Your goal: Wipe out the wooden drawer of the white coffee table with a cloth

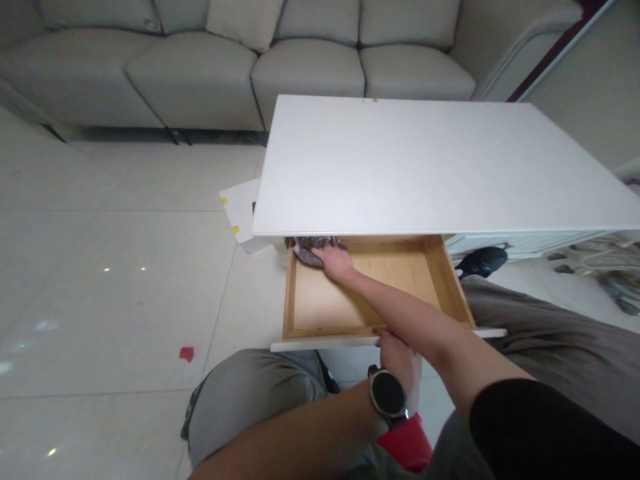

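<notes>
A white coffee table point(430, 163) has its wooden drawer point(330, 300) pulled out towards me. My right hand point(336, 261) reaches into the drawer's far left corner and presses on a dark grey, speckled cloth point(309, 253), its fingers closed on it. Part of that cloth is hidden under the tabletop edge. Below the crossing right forearm, my left hand point(397, 360), with a watch on the wrist, is closed at the drawer's white front panel point(320, 343). Its fingers are partly hidden. Something clear like plastic, with a red thing point(407, 443) beneath, shows beside it.
A beige sofa point(310, 70) stands behind the table. On the tiled floor are a white board with yellow marks point(243, 217) and a red scrap point(187, 353). My knees flank the drawer. A black shoe point(483, 262) and a tangle of cords point(600, 260) lie right.
</notes>
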The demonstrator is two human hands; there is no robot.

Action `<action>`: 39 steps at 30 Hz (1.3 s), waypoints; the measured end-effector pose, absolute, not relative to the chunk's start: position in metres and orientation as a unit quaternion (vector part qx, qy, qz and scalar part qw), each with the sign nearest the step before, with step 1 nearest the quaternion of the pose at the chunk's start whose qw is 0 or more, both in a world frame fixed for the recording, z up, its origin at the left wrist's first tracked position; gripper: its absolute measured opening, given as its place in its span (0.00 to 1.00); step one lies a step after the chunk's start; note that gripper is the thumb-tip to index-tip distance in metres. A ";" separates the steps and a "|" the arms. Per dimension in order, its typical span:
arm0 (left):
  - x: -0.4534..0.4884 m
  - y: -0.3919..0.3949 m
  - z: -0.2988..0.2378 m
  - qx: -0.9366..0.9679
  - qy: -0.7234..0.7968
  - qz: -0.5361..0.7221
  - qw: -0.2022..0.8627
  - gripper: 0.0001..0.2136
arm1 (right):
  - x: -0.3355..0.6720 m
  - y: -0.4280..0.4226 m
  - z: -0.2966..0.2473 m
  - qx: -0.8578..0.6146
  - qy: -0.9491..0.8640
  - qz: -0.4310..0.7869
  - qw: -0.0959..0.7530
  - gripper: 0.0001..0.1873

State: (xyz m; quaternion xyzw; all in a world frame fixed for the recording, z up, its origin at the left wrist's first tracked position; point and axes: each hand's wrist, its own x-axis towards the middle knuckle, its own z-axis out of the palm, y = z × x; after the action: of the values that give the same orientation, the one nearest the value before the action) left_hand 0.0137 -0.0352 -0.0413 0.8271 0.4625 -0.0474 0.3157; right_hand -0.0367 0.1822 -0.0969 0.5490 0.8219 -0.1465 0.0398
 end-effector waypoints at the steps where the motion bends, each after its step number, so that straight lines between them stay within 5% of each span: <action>1: 0.012 -0.034 -0.038 0.834 0.460 -0.062 0.299 0.16 | -0.018 0.182 -0.096 0.527 0.838 -0.124 0.067 0.27; 7: -0.001 -0.029 -0.019 0.863 0.441 -0.121 0.212 0.19 | 0.115 0.170 -0.093 0.553 0.816 -0.034 0.164 0.25; 13: -0.005 -0.028 -0.007 0.863 0.433 -0.129 0.224 0.19 | 0.201 0.145 -0.090 0.725 0.671 0.001 0.158 0.26; 20: -0.003 -0.030 0.000 0.858 0.434 -0.144 0.235 0.21 | 0.116 0.127 -0.105 0.653 0.739 -0.062 0.154 0.27; 26: 0.002 -0.045 -0.015 0.852 0.468 -0.139 0.189 0.21 | 0.005 0.125 -0.112 0.479 0.863 -0.156 0.044 0.43; 30: 0.001 -0.054 -0.024 0.849 0.487 -0.115 0.168 0.23 | -0.044 0.130 -0.115 0.362 0.916 -0.162 0.051 0.38; 35: 0.000 -0.043 -0.020 0.846 0.474 -0.138 0.201 0.22 | -0.021 0.149 -0.110 0.408 0.897 -0.141 0.095 0.31; 39: 0.001 -0.032 -0.010 0.836 0.459 -0.145 0.264 0.22 | 0.060 0.166 -0.107 0.540 0.821 -0.121 0.137 0.35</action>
State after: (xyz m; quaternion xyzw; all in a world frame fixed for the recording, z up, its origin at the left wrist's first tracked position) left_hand 0.0009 -0.0316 -0.0098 0.8361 0.4587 -0.1446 0.2638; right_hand 0.0601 0.1663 -0.1071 0.5402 0.8214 -0.1215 0.1368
